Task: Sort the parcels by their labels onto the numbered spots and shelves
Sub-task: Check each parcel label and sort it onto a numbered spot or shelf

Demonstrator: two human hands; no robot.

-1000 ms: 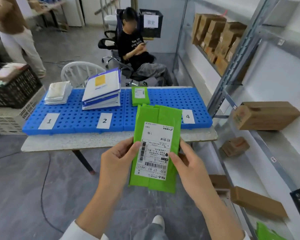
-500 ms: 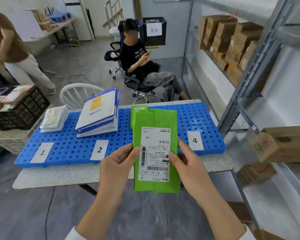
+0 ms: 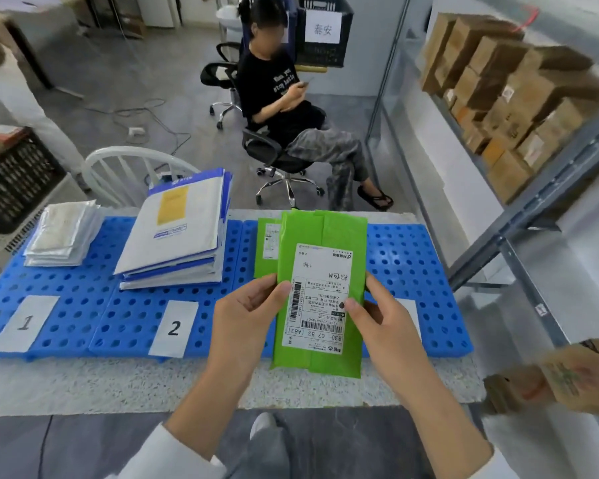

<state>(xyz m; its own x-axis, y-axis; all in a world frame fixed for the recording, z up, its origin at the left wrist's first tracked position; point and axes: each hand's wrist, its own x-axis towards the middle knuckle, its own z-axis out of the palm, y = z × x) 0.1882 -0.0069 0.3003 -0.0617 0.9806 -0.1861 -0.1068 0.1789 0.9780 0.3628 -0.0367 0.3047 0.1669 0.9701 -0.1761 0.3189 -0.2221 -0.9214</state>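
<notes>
Over at the table, head cam view: compared with a second back, the person is standing way closer. The green parcel (image 3: pixel 322 271) was hanging out in front of the table edge, and now it's hovering over the blue mat (image 3: pixel 412 257), partly covering the other green parcel (image 3: pixel 267 247) lying flat there. My guess is it's going onto that same spot, between card 2 (image 3: pixel 174 328) and the card that's mostly hiding behind the right hand (image 3: pixel 384 326).

Grip's looking the same as before. The left hand (image 3: pixel 246 312) is pinching the parcel's left edge, thumb on front, fingers tucked behind. The right hand is doing the mirror on the right edge, thumb sitting on the label. So the parcel is hanging between both hands, tilted up facing the camera, not touching the mat yet.
</notes>
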